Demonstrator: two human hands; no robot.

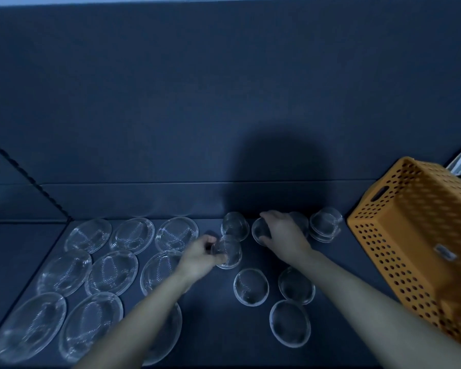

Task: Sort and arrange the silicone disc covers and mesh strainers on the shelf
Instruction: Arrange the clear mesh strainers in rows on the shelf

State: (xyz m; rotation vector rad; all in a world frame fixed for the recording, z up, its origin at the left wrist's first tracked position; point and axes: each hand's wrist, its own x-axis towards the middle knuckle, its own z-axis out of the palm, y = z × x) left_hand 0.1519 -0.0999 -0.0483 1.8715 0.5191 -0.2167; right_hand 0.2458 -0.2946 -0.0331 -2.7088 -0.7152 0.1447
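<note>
Several flat clear disc covers lie in rows on the left of the dark shelf, one of them at the back left. Small domed mesh strainers sit to the right, among them one at the back, a short stack and three low ones near the front. My left hand grips one strainer by its edge. My right hand holds another strainer tilted on its side, fingers curled over it.
An orange perforated basket stands tilted at the right, close to my right forearm. The shelf's back wall rises right behind the back row. A side divider bounds the left.
</note>
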